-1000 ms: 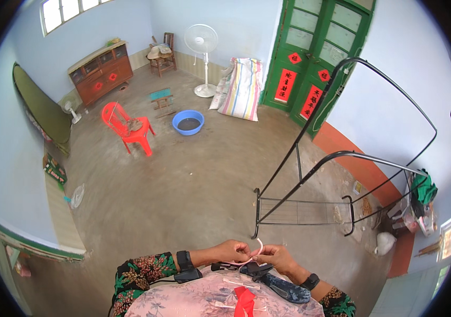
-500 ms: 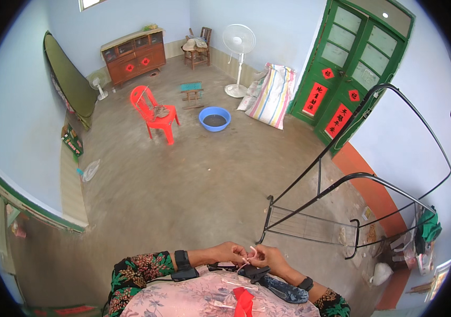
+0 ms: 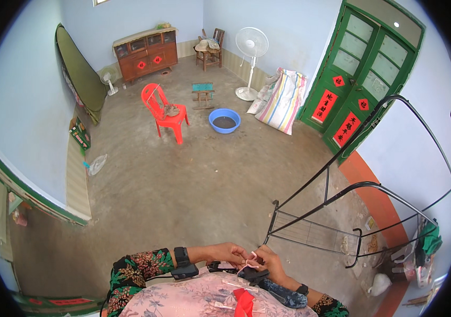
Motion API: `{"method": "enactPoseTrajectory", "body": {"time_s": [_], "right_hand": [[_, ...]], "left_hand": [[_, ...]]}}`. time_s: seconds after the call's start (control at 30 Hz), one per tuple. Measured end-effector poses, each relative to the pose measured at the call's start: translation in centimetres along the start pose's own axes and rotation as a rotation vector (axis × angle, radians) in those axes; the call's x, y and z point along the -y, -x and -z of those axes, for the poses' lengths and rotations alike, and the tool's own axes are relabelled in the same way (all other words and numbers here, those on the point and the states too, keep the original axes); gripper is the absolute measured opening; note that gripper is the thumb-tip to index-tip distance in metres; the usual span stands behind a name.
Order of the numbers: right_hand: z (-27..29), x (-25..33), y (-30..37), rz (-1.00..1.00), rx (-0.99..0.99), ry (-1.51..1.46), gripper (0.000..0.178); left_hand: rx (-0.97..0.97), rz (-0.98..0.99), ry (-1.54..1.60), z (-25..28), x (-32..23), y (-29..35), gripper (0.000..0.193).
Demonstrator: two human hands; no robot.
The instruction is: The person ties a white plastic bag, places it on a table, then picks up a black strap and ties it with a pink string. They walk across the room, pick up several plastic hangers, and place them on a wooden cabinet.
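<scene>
Since the earlier frames my view has tipped downward and swung a little, so the room sits higher in the picture and the drying rack [image 3: 341,211] has slid in closer on the right side of my hands. Both hands have drawn nearer each other too: a second ago a loop of pale hanger stood up between them, and now only a small pink-white piece [image 3: 247,262] shows at the fingertips. I read that as the fiddly part being worked at close quarters, not yet finished.

Going left to right: my left hand [image 3: 229,253], with a dark band on the wrist behind it, is curled with the fingers pinched onto that pale hanger piece. Just right of it, touching at the fingertips, my right hand [image 3: 270,261] is also closed around the same piece from the other side. Directly beneath both hands a dark garment [image 3: 275,289] lies across my lap, and a red piece of cloth [image 3: 244,304] lies below it, near the lower edge.

Far ahead of the left hand stand a red plastic chair [image 3: 165,111] and a blue basin [image 3: 224,120]; ahead of the right hand is the green double door [image 3: 363,74].
</scene>
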State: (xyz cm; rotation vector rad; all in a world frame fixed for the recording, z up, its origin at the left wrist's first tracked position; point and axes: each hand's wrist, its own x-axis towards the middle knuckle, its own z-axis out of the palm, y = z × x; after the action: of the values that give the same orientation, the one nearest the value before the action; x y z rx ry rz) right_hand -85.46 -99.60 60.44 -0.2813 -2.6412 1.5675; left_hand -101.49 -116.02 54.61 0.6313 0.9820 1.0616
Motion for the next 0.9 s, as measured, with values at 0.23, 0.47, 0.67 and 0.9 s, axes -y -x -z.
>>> {"method": "enactPoseTrajectory", "body": {"time_s": [0.23, 0.47, 0.67, 0.9], "right_hand": [[-0.3, 0.6, -0.2, -0.087, -0.038, -0.027, 0.022], [-0.4, -1.3, -0.3, -0.193, 0.131, -0.367, 0.013], [-0.8, -2.2, -1.1, -0.215, 0.277, -0.465, 0.005], [-2.3, -1.4, -3.4, -0.216, 0.384, -0.497, 0.004]], "left_hand": [[-0.058, 0.009, 0.043, 0.8, 1.2, 0.3, 0.018], [-0.204, -0.017, -0.119, 1.5, 2.1, 1.6, 0.016], [-0.262, 0.005, -0.093, 1.9, 2.9, 2.9, 0.015], [-0.302, -0.032, -0.010, 2.9, 4.0, 5.1, 0.016]]}}
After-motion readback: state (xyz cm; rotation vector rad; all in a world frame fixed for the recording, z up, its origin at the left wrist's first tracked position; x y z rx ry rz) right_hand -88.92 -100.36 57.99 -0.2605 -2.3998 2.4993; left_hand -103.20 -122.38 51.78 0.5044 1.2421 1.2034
